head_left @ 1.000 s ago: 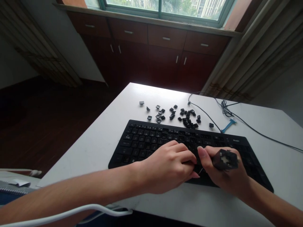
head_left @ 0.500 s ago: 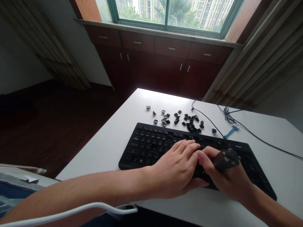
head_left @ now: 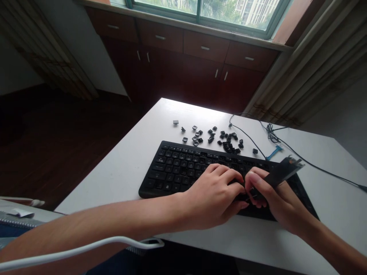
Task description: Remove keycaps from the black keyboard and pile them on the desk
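Under my fingertips lies one keyboard [head_left: 183,168]; right hand [head_left: 275,198] grips one tool [head_left: 279,173], left hand [head_left: 215,196] curled, grip unclear.

One keyboard [head_left: 183,168], roughly two dozen loose keycaps [head_left: 212,137], one puller tool [head_left: 282,173], two hands [head_left: 215,198].

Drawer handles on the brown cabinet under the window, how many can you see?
4 drawer handles: far left, next, middle, right. More may be hidden beyond the left edge.
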Tool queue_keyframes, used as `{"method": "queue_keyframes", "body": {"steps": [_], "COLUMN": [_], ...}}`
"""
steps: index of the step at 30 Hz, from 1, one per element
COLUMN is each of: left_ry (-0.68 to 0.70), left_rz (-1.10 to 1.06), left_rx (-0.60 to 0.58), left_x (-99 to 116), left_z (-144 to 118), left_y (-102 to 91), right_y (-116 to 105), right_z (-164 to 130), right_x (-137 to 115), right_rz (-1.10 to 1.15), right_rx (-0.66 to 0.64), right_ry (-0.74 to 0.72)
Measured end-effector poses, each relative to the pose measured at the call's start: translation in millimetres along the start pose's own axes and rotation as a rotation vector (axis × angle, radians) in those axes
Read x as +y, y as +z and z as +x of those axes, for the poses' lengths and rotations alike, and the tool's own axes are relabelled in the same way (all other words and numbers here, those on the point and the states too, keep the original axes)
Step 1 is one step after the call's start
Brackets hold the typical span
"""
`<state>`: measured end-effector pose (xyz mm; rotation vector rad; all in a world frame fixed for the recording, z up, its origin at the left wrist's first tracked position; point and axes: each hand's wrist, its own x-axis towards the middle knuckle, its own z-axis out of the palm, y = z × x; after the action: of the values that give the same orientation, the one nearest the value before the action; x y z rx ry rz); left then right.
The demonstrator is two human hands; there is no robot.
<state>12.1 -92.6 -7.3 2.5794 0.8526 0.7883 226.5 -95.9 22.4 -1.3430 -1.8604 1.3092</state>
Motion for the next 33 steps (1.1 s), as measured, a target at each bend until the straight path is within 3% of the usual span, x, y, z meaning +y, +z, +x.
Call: {"method": "queue_keyframes", "body": {"steps": [5,9,13,21,27,33], "left_ry": [0.001,-0.035,-0.047,-0.036,-0.05,-0.129], "left_rz": [0.01,0.038,0.017,0.007,-0.046,-0.284], "left_rx": [-0.016,-0.014,-0.012,-0.059,-0.058,0.022], "left_x": [0.3,-0.6,-3.7,-4.5,-4.7,1.5], "left_z": [-0.8,-0.6,0.4,-0.3,0.2,2.7], "left_y": [1.7,2.4,-0.3,-1.6,-3.0,-11.4], "right_y": [3.1,10.8,26.3,44.6,44.0,25.3], "right_z": [2.7,6.8,10.2,13.6,14.9,15.2], "right_x": [3.2,1.3,-2.7,-14.8,-20.8,-26.5], "right_rz": [0.001,-0.014,0.264,0.703,0.733,0.78], "right_rx": [0.021,0.126,0.184,0.148,0.122,0.198], "right_ry": [-0.03,-0.107,-0.09,0.03,0.005,-0.12]}}
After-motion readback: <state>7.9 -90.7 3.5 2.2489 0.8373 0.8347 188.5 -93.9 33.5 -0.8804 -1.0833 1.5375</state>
